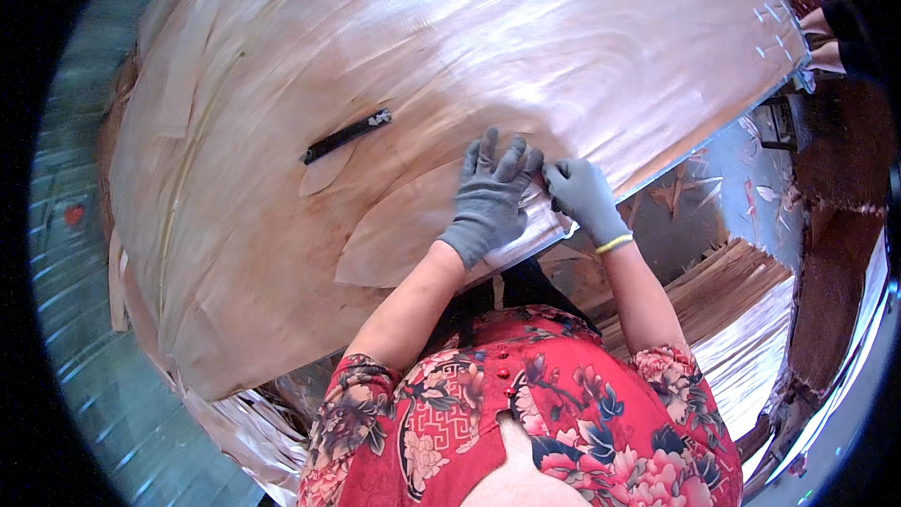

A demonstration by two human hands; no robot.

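Observation:
A large thin sheet of wood veneer (394, 56) lies spread over a work table and fills most of the view. My left hand (490, 195), in a grey glove, presses flat on a smaller veneer patch (394, 235) near the sheet's front edge, fingers spread. My right hand (577, 192), also grey-gloved with a yellow band at the wrist, pinches the veneer edge just right of the left hand's fingertips. A dark narrow slit (345, 136) shows in the sheet to the left of my hands.
The metal table edge (713, 127) runs along the sheet's right side, with veneer scraps (694, 192) on the floor below. Stacked veneer (741, 291) lies at the right. Another person's hand (821, 38) is at the far top right corner.

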